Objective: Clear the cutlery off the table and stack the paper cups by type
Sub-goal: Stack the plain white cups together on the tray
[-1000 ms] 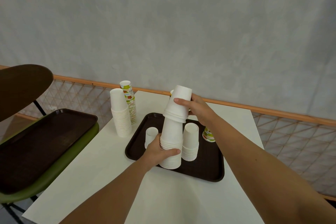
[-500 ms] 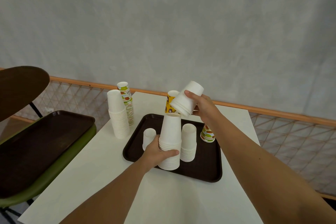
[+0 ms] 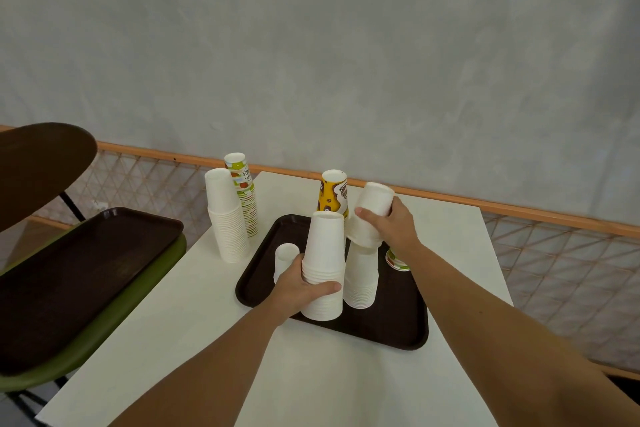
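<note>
Left hand (image 3: 304, 288) wraps tight round tall stack (image 3: 323, 267), holds it steady. Right hand (image 3: 391, 225) grips small bunch (image 3: 370, 215), tips it onto short stack (image 3: 362, 277).

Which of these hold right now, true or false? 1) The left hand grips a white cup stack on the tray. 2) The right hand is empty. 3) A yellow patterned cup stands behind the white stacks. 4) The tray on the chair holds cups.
1) True: the left hand grips the white cup stack standing on the tray.
2) False: the right hand holds a bundle of white cups, tilted over a second stack.
3) True: the yellow cup stands behind them.
4) False: the tray on the chair has no cups on it.
</note>
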### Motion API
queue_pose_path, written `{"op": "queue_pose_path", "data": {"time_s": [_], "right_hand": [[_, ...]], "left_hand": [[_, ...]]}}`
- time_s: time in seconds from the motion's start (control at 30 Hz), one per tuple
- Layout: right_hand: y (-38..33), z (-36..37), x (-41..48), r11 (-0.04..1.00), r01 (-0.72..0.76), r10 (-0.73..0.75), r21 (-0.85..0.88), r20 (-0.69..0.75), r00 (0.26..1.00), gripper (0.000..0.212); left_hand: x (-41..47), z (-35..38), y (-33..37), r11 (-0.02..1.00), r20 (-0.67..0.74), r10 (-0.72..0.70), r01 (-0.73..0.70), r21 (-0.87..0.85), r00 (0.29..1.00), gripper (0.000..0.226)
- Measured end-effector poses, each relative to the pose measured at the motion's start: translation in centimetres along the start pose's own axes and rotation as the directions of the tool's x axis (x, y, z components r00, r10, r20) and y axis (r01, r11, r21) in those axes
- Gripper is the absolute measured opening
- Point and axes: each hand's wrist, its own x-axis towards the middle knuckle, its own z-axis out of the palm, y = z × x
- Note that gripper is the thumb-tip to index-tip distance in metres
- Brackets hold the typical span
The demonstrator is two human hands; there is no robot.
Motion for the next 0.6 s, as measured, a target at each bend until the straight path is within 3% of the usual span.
{"op": "queue_pose_path", "data": {"time_s": [0.23,0.4,0.6], "right_hand": [[3.1,0.8,-0.5,0.982,-0.001,0.034,-0.191,0.168,0.985,0.075],[2.9,0.2,-0.7,0.984,0.004,0.052,-0.18,0.311,0.949,0.084],[-1.1,-0.3,-1.4,0.986,0.164,-0.162,-0.002,0.168,0.972,0.072]], "left_hand": [[0.2,-0.2,-0.1,1.0,-0.012,0.001,-0.001,-0.001,1.0,0.07],[0.1,-0.3,0.0,1.0,-0.004,0.008,-0.008,-0.012,1.0,0.072],[0.2,-0.3,0.2,1.0,0.005,0.014,-0.014,-0.006,1.0,0.075]]}}
